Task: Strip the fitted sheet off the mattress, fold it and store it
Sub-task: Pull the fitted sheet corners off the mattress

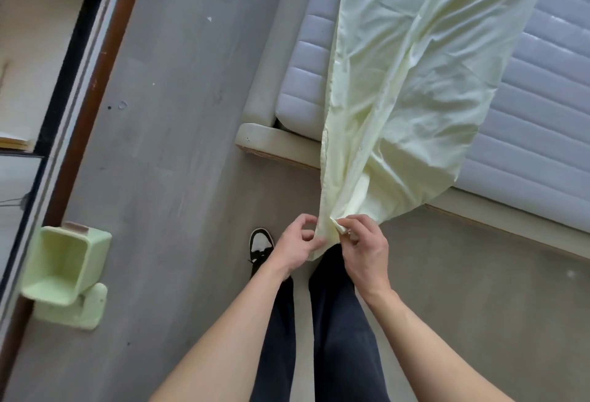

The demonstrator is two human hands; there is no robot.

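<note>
The pale yellow fitted sheet (412,82) lies in a long gathered strip across the bare quilted mattress (536,114) and hangs off its near edge toward me. My left hand (295,246) pinches the sheet's left edge at the hanging end. My right hand (364,248) grips a bunched corner of the same end, close beside the left. Both hands are held above the floor in front of my legs.
The cream bed frame (274,139) borders the mattress, its corner just ahead of me. A light green bin (64,261) stands on the grey floor (178,146) at the left by a brown-trimmed wall. My dark trousers and one black-and-white shoe (260,245) are below.
</note>
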